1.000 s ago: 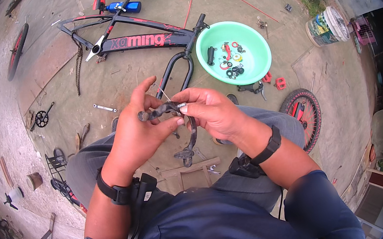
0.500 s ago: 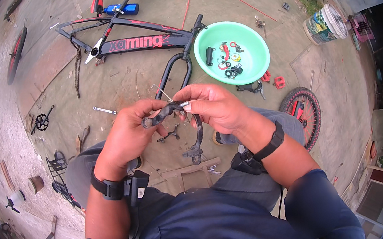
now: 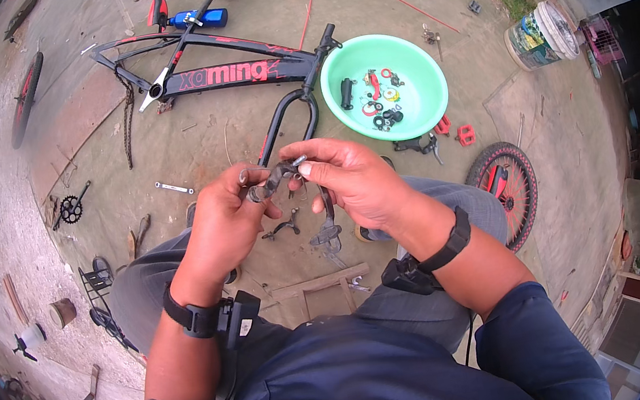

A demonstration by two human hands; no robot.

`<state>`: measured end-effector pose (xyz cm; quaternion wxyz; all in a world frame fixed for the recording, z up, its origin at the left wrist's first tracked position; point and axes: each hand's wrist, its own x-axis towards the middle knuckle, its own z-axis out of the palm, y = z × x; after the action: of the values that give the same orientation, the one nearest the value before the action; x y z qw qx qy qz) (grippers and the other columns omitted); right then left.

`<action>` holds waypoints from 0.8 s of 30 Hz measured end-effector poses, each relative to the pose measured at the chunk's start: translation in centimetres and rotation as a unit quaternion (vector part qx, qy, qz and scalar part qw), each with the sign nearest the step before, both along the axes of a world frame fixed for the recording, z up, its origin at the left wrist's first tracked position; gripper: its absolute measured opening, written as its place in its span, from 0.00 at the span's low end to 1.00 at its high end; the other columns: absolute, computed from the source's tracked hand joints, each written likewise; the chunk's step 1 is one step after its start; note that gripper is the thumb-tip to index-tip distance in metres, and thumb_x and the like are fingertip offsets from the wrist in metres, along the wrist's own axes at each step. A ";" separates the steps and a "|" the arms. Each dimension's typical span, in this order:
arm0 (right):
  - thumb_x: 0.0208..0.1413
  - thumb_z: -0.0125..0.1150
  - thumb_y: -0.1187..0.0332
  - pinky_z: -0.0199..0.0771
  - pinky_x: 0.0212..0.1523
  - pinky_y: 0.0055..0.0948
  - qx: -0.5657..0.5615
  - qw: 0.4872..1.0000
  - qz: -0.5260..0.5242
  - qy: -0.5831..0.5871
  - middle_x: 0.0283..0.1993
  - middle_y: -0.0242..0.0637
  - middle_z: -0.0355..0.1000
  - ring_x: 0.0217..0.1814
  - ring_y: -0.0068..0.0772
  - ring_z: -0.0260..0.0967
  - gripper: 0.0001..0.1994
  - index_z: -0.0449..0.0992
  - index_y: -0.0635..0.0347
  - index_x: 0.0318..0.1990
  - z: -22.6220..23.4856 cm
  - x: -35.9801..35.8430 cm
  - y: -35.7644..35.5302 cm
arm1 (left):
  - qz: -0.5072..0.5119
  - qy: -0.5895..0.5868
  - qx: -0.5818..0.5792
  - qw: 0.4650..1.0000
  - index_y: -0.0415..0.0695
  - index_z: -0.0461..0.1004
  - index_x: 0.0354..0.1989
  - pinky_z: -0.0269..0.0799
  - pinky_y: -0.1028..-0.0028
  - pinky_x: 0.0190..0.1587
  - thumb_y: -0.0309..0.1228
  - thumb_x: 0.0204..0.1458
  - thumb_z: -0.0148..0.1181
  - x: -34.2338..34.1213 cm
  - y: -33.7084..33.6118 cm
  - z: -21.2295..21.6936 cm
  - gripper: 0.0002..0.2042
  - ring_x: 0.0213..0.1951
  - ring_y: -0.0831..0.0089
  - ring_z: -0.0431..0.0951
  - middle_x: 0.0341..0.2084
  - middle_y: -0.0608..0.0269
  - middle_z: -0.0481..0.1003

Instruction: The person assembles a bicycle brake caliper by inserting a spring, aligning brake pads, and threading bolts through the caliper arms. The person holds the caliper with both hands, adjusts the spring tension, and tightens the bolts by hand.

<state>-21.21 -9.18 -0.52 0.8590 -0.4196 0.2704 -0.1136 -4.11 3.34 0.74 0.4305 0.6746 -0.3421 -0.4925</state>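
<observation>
Both hands meet in front of my knees around a curved black bicycle brake caliper (image 3: pixel 278 178). My left hand (image 3: pixel 216 219) grips its left end between thumb and fingers. My right hand (image 3: pixel 358 182) pinches the other end, where a small silvery piece (image 3: pixel 299 160) shows at the fingertips; its kind is unclear. A bent black arm of the caliper (image 3: pixel 328 219) hangs below the right fingers. Beneath the hands, a similar dark brake part (image 3: pixel 283 226) lies on the ground. Just beyond them is the fork (image 3: pixel 306 116) of a bicycle frame (image 3: pixel 237 75).
A mint-green basin (image 3: pixel 425 95) with small parts stands right of the fork. Red pedals (image 3: pixel 465 134) and a red-rimmed wheel (image 3: pixel 504 194) lie farther right. To the left are a spanner (image 3: pixel 173 188) and a crankset (image 3: pixel 72 209). A wooden frame (image 3: pixel 319 282) lies between my feet.
The brake caliper has turned slightly and its hanging arm has swung. The thin metal rod that stuck up between my hands no longer shows. The silvery piece is now clearer at my right fingertips.
</observation>
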 end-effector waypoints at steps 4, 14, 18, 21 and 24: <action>0.66 0.54 0.70 0.81 0.37 0.23 -0.006 1.000 -0.014 0.019 0.52 0.34 0.73 0.53 0.25 0.73 0.16 0.71 0.62 0.60 0.1 0.1 0.0 | 0.034 0.034 -0.018 0.999 0.38 0.74 0.43 0.65 0.80 0.24 0.24 0.60 0.56 -0.7 -0.3 -0.6 0.05 0.26 0.83 0.75 0.23 0.67 0.77; 0.68 0.53 0.67 0.82 0.42 0.25 -0.047 0.997 -0.013 0.059 0.52 0.34 0.75 0.53 0.24 0.73 0.18 0.70 0.63 0.61 0.8 0.1 0.0 | 0.048 0.060 -0.021 0.997 0.39 0.72 0.43 0.70 0.82 0.25 0.28 0.62 0.57 -1.2 -0.5 -1.1 0.06 0.30 0.80 0.79 0.37 0.64 0.80; 0.67 0.53 0.66 0.82 0.42 0.25 -0.073 0.995 -0.009 0.064 0.52 0.34 0.75 0.53 0.24 0.73 0.18 0.70 0.63 0.61 0.7 0.2 0.0 | 0.051 0.073 -0.024 0.996 0.39 0.72 0.43 0.70 0.82 0.25 0.27 0.62 0.57 -1.5 -0.5 -1.2 0.06 0.29 0.79 0.79 0.38 0.63 0.80; 0.67 0.54 0.66 0.82 0.41 0.25 -0.081 0.995 -0.012 0.063 0.51 0.34 0.75 0.52 0.23 0.73 0.18 0.71 0.63 0.60 0.6 0.2 0.0 | 0.061 0.076 -0.028 0.995 0.39 0.73 0.42 0.69 0.81 0.24 0.27 0.62 0.57 -1.9 -0.6 -1.3 0.05 0.28 0.81 0.79 0.33 0.65 0.79; 0.66 0.54 0.68 0.81 0.38 0.23 -0.080 0.995 -0.024 0.063 0.49 0.34 0.75 0.49 0.22 0.73 0.16 0.72 0.64 0.58 0.4 0.3 0.0 | 0.057 0.080 -0.015 0.995 0.39 0.73 0.42 0.69 0.81 0.24 0.26 0.61 0.57 -2.0 -0.6 -1.3 0.05 0.27 0.82 0.79 0.30 0.66 0.79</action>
<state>-20.90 -9.14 -0.12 0.8011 -0.4864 0.3241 -0.1290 -6.07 2.74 -0.54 0.4940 0.6447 -0.2754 -0.5143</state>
